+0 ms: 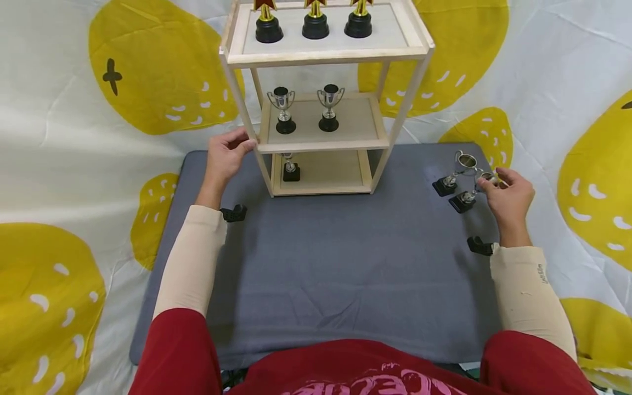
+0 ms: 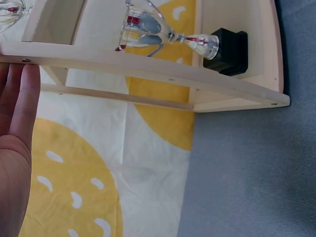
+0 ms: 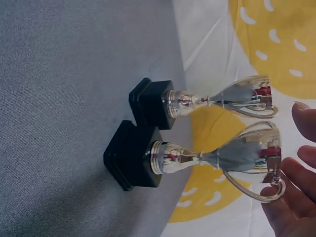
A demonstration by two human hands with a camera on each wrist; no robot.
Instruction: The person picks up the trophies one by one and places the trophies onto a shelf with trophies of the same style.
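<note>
My left hand (image 1: pixel 227 151) holds the left front post of a light wooden shelf rack (image 1: pixel 323 146), thumb in front; its fingertips are partly hidden behind the post in the left wrist view. On the right of the table, my right hand (image 1: pixel 511 200) reaches around the cup of a silver trophy (image 3: pixel 242 153) with a black base. One digit is by its handle, while the other fingers stand apart from the rim. A second silver trophy (image 3: pixel 153 103) stands close beside it. Both bases rest on the table.
Three gold trophies with red stars stand on the top shelf (image 1: pixel 326 57). Two silver trophies (image 1: pixel 328 109) are on the middle shelf, and a silver trophy (image 1: pixel 291 173) is on the bottom one. A grey cloth covers the table (image 1: pixel 345 263). Behind hangs a yellow-patterned curtain (image 1: pixel 543 66).
</note>
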